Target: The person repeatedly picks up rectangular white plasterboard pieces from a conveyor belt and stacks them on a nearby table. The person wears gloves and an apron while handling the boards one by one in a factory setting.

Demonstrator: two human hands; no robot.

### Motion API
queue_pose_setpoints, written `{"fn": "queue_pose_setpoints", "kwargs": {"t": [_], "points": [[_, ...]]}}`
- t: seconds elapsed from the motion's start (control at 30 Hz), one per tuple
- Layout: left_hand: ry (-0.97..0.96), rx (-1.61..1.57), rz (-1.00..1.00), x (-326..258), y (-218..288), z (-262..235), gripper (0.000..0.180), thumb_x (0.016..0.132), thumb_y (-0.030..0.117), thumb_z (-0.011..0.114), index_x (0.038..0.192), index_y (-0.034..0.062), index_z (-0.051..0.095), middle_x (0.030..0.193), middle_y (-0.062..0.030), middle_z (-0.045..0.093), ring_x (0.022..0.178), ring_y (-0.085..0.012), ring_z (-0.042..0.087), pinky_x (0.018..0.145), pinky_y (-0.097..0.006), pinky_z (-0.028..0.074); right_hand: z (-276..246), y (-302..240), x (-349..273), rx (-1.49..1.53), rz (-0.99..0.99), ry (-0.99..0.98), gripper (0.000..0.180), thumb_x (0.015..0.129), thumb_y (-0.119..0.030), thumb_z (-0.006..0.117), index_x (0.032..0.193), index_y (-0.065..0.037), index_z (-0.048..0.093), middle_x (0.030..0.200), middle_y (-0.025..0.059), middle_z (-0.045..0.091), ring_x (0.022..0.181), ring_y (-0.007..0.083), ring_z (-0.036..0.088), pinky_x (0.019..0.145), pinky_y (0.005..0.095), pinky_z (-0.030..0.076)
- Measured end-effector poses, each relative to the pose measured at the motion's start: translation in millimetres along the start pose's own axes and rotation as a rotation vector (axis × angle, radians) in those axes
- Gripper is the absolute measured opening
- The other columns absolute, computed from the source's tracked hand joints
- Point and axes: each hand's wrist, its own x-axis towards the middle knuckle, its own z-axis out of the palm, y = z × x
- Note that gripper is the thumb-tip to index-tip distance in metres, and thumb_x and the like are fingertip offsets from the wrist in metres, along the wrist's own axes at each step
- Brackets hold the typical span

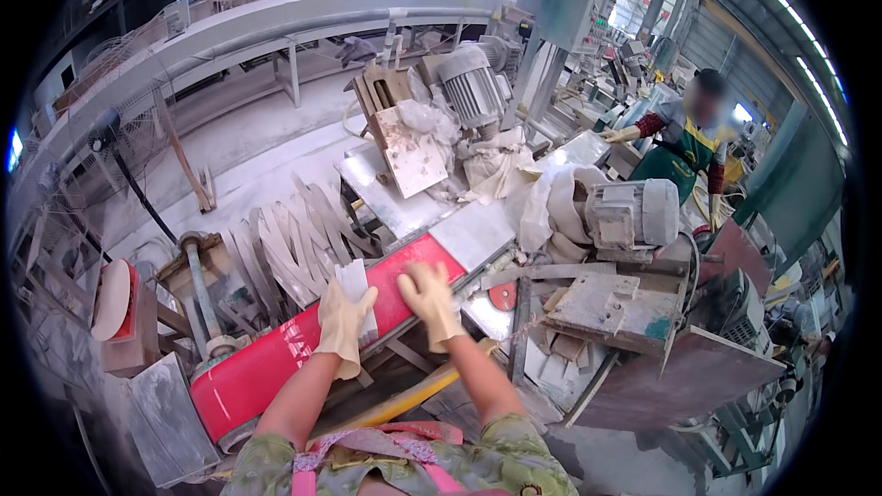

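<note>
A red conveyor belt [276,354] slants across in front of me, from the lower left up to the right. My left hand [340,323], in a cream rubber glove, is closed on a few pale flat strips [353,277] lying crosswise on the belt, its thumb along their right side. To the right, my right hand [428,303], gloved the same way, hovers over or rests on the red surface with fingers apart; which of the two I cannot tell. Nothing shows in it, and its fingertips are slightly blurred.
Many long pale strips [294,243] lean beyond the belt. Dusty electric motors [634,213] stand at the right, with another motor [470,83] farther back. A yellow bar [404,401] runs near my body. At the far right a co-worker [684,142] in a green apron stands among machines.
</note>
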Motion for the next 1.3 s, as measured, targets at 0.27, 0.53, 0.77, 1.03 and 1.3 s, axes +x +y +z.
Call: {"fn": "queue_pose_setpoints", "kwargs": {"t": [0.27,0.53,0.77,1.03,1.3], "points": [[-0.020,-0.055,-0.029,-9,15,-19,0.079,0.078,0.046,0.081,0.133,-0.0047,0.054,0.127,-0.0303,0.063,0.122,-0.0447,0.059,0.105,-0.048,0.047,-48,104,48,-0.639,0.189,-0.038,0.086,0.092,-0.061,0.060,0.157,-0.007,0.042,0.160,0.0226,0.042,0.149,0.0454,0.033,0.125,0.0545,0.019],[-0.002,-0.054,-0.012,-8,7,-16,0.077,0.078,0.045,0.082,0.132,-0.0033,0.056,0.125,-0.0292,0.064,0.121,-0.0447,0.060,0.104,-0.048,0.047,-77,72,69,-0.343,0.360,-0.235,0.046,0.106,-0.041,0.045,0.132,-0.005,0.059,0.134,0.0287,0.061,0.124,0.0429,0.058,0.100,0.0504,0.049],[-0.031,-0.027,-0.006,4,-13,-6,0.083,0.078,0.054,0.081,0.129,-0.0057,0.057,0.124,-0.0295,0.065,0.120,-0.0448,0.060,0.103,-0.048,0.048,-13,-22,5,0.579,0.568,0.301,0.045,0.106,-0.035,0.037,0.106,0.002,0.063,0.102,0.0285,0.068,0.103,0.0419,0.066,0.089,0.0469,0.049],[-0.015,-0.058,0.024,-1,-14,-8,0.092,0.076,0.061,0.081,0.132,-0.0064,0.055,0.127,-0.0298,0.063,0.122,-0.0442,0.059,0.104,-0.047,0.048,37,-96,-55,0.511,0.325,0.112,0.045,0.108,-0.036,0.039,0.116,-0.001,0.066,0.109,0.0239,0.068,0.105,0.0363,0.066,0.093,0.0413,0.048],[-0.071,0.013,-0.023,-4,-4,-18,0.095,0.074,0.057,0.083,0.136,-0.0064,0.050,0.130,-0.0302,0.061,0.126,-0.0426,0.058,0.108,-0.046,0.046,5,3,-3,-0.221,-0.241,0.045,0.038,0.101,-0.036,0.056,0.121,-0.007,0.070,0.122,0.0196,0.070,0.127,0.0410,0.058,0.121,0.0508,0.030]]}}
